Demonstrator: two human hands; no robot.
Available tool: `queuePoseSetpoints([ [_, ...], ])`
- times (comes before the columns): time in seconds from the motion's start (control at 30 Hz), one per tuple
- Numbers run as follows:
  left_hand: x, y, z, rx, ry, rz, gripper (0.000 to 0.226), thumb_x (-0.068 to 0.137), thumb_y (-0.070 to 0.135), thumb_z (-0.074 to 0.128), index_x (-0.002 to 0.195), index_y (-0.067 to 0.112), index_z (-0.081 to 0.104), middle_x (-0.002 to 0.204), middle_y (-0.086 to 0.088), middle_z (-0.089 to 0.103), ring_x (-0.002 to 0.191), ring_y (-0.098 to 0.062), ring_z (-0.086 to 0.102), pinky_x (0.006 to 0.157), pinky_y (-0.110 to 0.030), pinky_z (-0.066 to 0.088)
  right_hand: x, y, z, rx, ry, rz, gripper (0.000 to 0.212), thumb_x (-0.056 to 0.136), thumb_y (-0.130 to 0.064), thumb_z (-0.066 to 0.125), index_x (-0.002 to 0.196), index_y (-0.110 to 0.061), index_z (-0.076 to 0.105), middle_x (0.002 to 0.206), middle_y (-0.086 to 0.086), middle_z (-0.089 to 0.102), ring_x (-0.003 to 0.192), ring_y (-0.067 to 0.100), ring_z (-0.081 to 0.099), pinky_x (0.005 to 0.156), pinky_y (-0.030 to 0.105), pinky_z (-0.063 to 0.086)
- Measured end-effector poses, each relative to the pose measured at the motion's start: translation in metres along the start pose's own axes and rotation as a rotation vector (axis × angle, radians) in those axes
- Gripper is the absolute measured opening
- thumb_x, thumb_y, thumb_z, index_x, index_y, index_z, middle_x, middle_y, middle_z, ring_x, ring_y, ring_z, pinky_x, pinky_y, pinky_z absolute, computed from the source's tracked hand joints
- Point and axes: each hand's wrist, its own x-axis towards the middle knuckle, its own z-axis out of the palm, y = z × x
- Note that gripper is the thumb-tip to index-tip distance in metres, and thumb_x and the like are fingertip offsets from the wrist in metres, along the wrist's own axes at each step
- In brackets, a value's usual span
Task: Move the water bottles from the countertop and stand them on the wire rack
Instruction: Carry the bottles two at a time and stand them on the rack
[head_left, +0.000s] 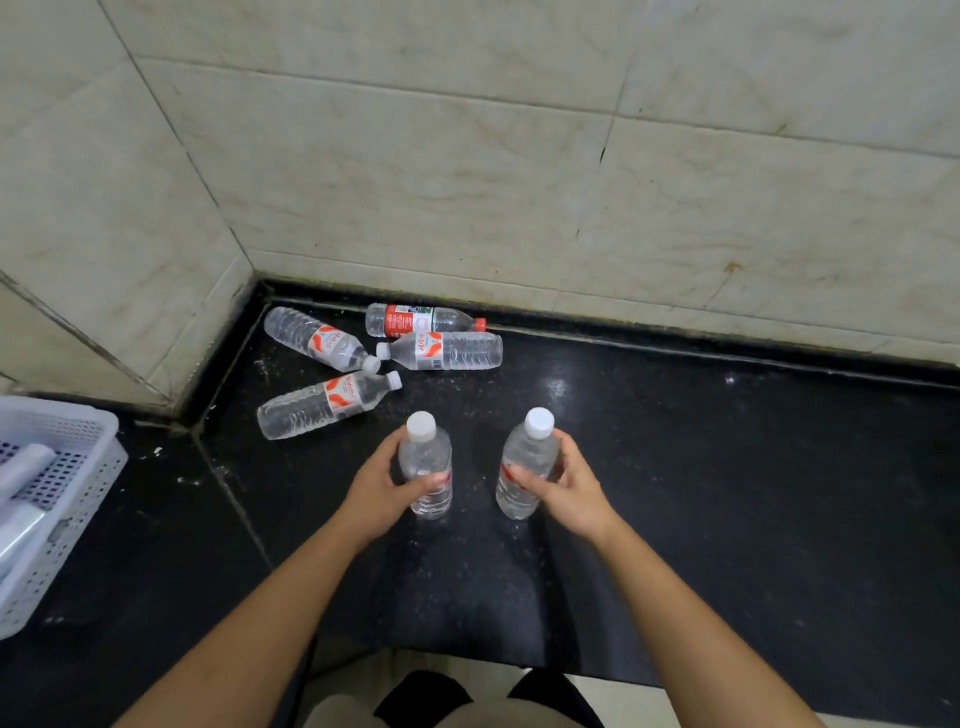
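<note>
On the dark bench (727, 467), the left hand (382, 488) is wrapped around one upright water bottle (427, 467) and the right hand (566, 488) around a second bottle (524, 467), so this looks like the pick-up step for a pair. Four more bottles (441, 351) lie on their sides near the corner. No wire rack is in view, so the next move likely means lifting both and turning to find it.

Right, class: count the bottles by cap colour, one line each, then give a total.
White cap: 5 (one in the left hand at, one in the right hand at, three lying at)
Red cap: 1
Total: 6
</note>
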Motion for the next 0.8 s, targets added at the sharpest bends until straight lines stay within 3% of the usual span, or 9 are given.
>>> queuePoseSetpoints([
  [0.1, 0.007, 0.022, -0.004, -0.114, 0.091, -0.044, 0.052, 0.075, 0.023, 0.088, 0.12, 0.023, 0.061, 0.116, 0.003, 0.071, 0.11, -0.018, 0.068, 0.096, -0.038, 0.056, -0.008, -0.018, -0.009, 0.167, 0.149, 0.03, 0.055, 0.087, -0.028, 0.078, 0.13, -0.021, 0.044, 0.114, -0.004, 0.068, 0.096, 0.004, 0.07, 0.078, 0.015, 0.056],
  [0.2, 0.007, 0.047, -0.01, -0.282, 0.176, -0.051, 0.063, 0.065, 0.034, 0.089, 0.118, 0.015, 0.06, 0.115, -0.005, 0.071, 0.107, -0.025, 0.07, 0.091, -0.041, 0.058, -0.013, -0.035, -0.02, 0.331, 0.246, 0.012, 0.061, 0.077, -0.048, 0.076, 0.127, -0.023, 0.052, 0.111, 0.002, 0.075, 0.099, 0.015, 0.074, 0.094, 0.04, 0.058],
  [0.27, 0.007, 0.068, -0.011, -0.409, 0.175, -0.056, 0.072, 0.061, 0.044, 0.086, 0.12, 0.013, 0.059, 0.119, -0.012, 0.071, 0.107, -0.029, 0.071, 0.094, -0.048, 0.057, -0.014, -0.051, -0.024, 0.394, 0.266, -0.043, 0.062, 0.08, -0.051, 0.069, 0.13, -0.019, 0.055, 0.113, 0.004, 0.074, 0.103, 0.019, 0.073, 0.095, 0.042, 0.057],
  [0.4, -0.001, 0.114, -0.002, -0.61, 0.007, -0.04, 0.071, 0.076, 0.049, 0.08, 0.133, 0.012, 0.057, 0.114, -0.012, 0.072, 0.101, -0.028, 0.071, 0.086, -0.046, 0.057, -0.017, -0.083, -0.023, 0.509, 0.232, -0.143, 0.058, 0.085, -0.052, 0.064, 0.129, -0.015, 0.058, 0.11, 0.008, 0.073, 0.097, 0.021, 0.072, 0.088, 0.039, 0.056],
  [0.57, -0.008, 0.158, 0.021, -0.693, -0.156, -0.007, 0.061, 0.082, 0.04, 0.069, 0.134, 0.01, 0.056, 0.115, -0.017, 0.062, 0.101, -0.032, 0.06, 0.099, -0.055, 0.046, -0.032, -0.097, -0.027, 0.586, 0.277, -0.169, 0.074, 0.075, -0.068, 0.073, 0.124, -0.014, 0.062, 0.106, 0.011, 0.072, 0.094, 0.023, 0.07, 0.089, 0.044, 0.057],
  [0.73, -0.003, 0.181, 0.051, -0.716, -0.316, 0.0, 0.051, 0.084, 0.033, 0.073, 0.127, 0.01, 0.059, 0.095, -0.011, 0.067, 0.082, -0.024, 0.067, 0.079, -0.04, 0.057, -0.069, -0.09, -0.049, 0.648, 0.398, -0.183, 0.062, 0.086, -0.054, 0.063, 0.128, -0.008, 0.058, 0.096, 0.007, 0.069, 0.085, 0.02, 0.067, 0.078, 0.039, 0.056],
  [0.8, -0.003, 0.19, 0.068, -0.715, -0.369, -0.004, 0.048, 0.084, 0.03, 0.073, 0.124, 0.009, 0.058, 0.092, -0.009, 0.068, 0.078, -0.021, 0.069, 0.073, -0.037, 0.059, -0.089, -0.085, -0.063, 0.698, 0.451, -0.195, 0.064, 0.087, -0.052, 0.063, 0.131, -0.006, 0.056, 0.096, 0.008, 0.067, 0.084, 0.021, 0.065, 0.081, 0.042, 0.054],
])
